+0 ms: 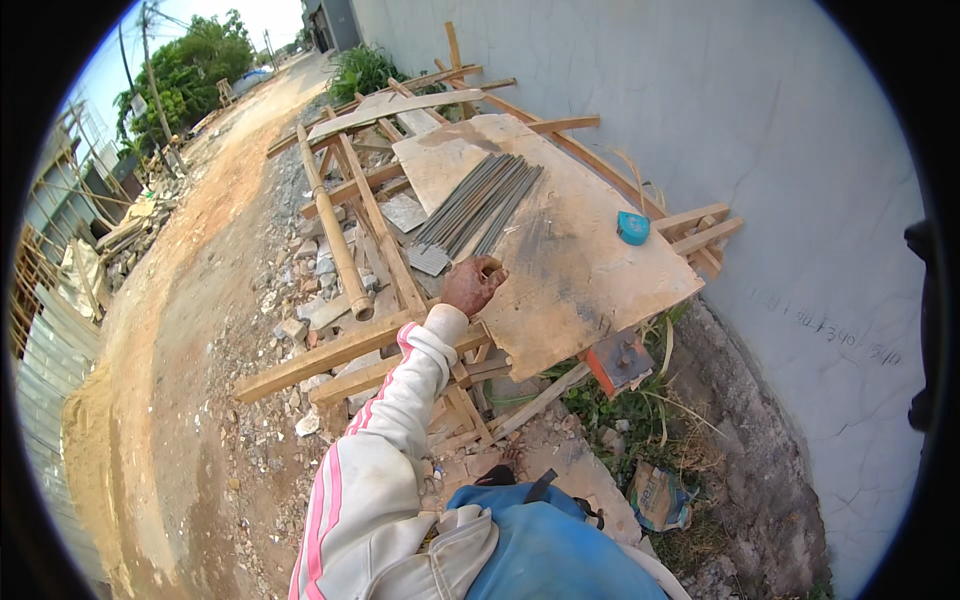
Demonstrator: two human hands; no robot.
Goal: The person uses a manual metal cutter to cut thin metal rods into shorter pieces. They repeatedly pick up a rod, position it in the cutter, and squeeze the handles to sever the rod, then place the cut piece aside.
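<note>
My left hand (474, 286), in a white sleeve with pink stripes, reaches over the near left edge of a worn plywood board (590, 270). Its fingers are curled in toward the thumb; what they hold, if anything, is too small to make out. Just beyond the hand lies a bundle of thin steel rods (485, 205), side by side and slanting away across the board. A teal tape measure (632, 228) rests near the board's right edge. My right hand is out of view.
Timber beams (375, 220) and a bamboo pole (335, 235) surround the board on the left. A pale wall (760, 130) rises on the right. Rubble (300, 330) covers the ground beside a dirt road (180, 300). An orange-sided block (618, 362) sits below the near edge.
</note>
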